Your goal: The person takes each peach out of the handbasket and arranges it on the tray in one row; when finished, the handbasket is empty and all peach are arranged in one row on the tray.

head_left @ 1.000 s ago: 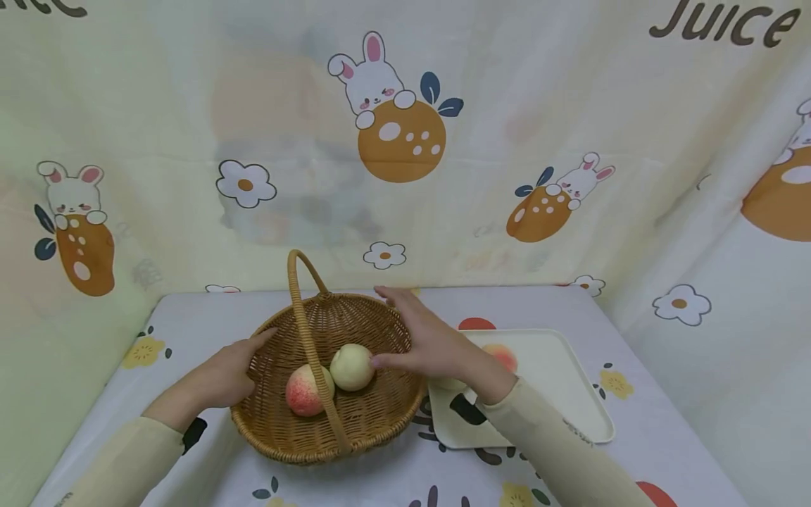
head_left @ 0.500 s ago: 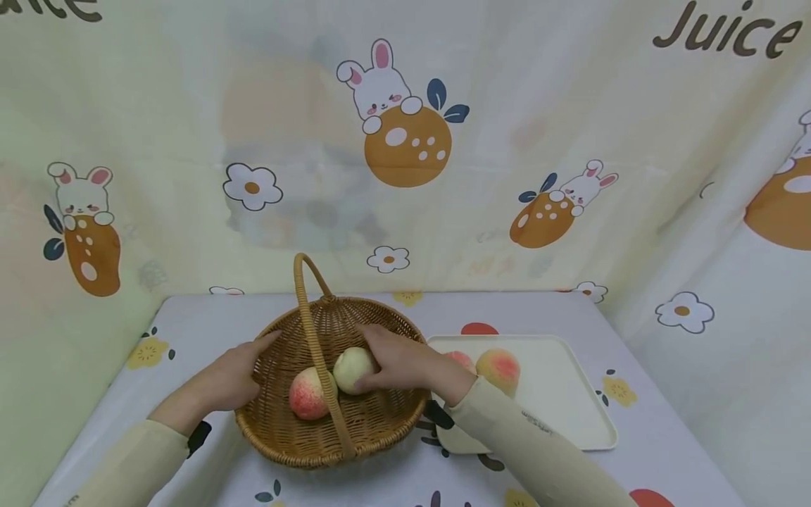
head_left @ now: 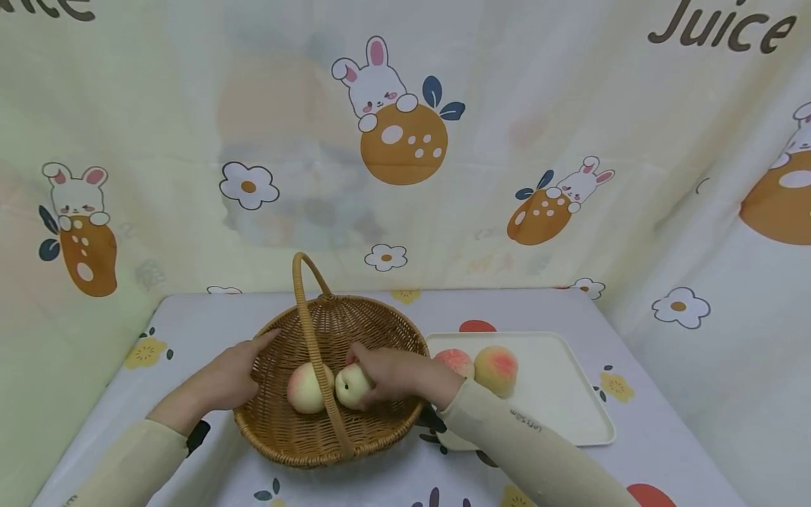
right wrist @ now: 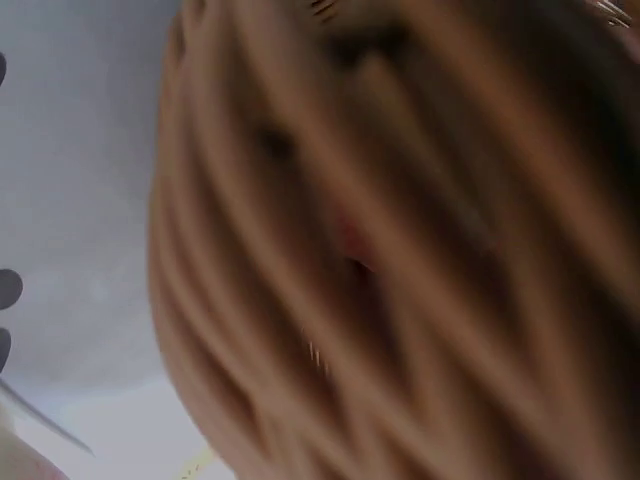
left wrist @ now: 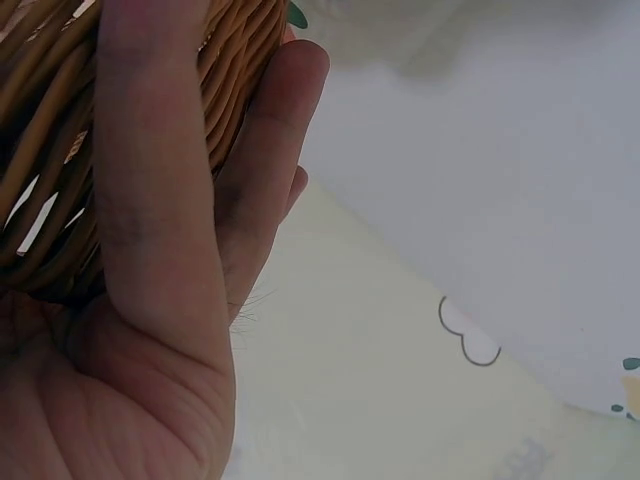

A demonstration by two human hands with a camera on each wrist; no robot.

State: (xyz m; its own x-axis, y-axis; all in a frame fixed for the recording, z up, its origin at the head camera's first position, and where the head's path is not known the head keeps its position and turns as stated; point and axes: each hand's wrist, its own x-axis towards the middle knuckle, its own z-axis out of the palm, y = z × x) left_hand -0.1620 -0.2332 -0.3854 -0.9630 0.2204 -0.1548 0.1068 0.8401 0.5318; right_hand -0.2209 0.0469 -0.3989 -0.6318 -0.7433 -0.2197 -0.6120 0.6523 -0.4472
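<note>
A brown wicker basket [head_left: 279, 438] with an arched handle [head_left: 307, 317] stands on the table, two peaches inside it. My left hand [head_left: 229, 377] holds its left rim; in the left wrist view the fingers [left wrist: 160, 200] lie against the woven side. My right hand [head_left: 395, 377] reaches over the right rim and grips the pale peach [head_left: 352, 386], whose dark stem dimple faces up. Beside that fruit, partly behind the handle, sits a yellowish peach [head_left: 306, 389] with a pink edge. Blurred wicker [right wrist: 330, 250] fills most of the right wrist view and hides the right fingers.
Right of the basket lies a white rectangular tray [head_left: 564, 394] with a reddish peach [head_left: 455, 362] and a yellow-orange peach [head_left: 497, 371] at its left end. My right forearm crosses its front left corner. A printed curtain [head_left: 285, 105] hangs behind the table.
My right hand has come down from above the right rim into the basket and taken hold of the pale peach. Both basket peaches have turned. The left hand stays at the rim.
</note>
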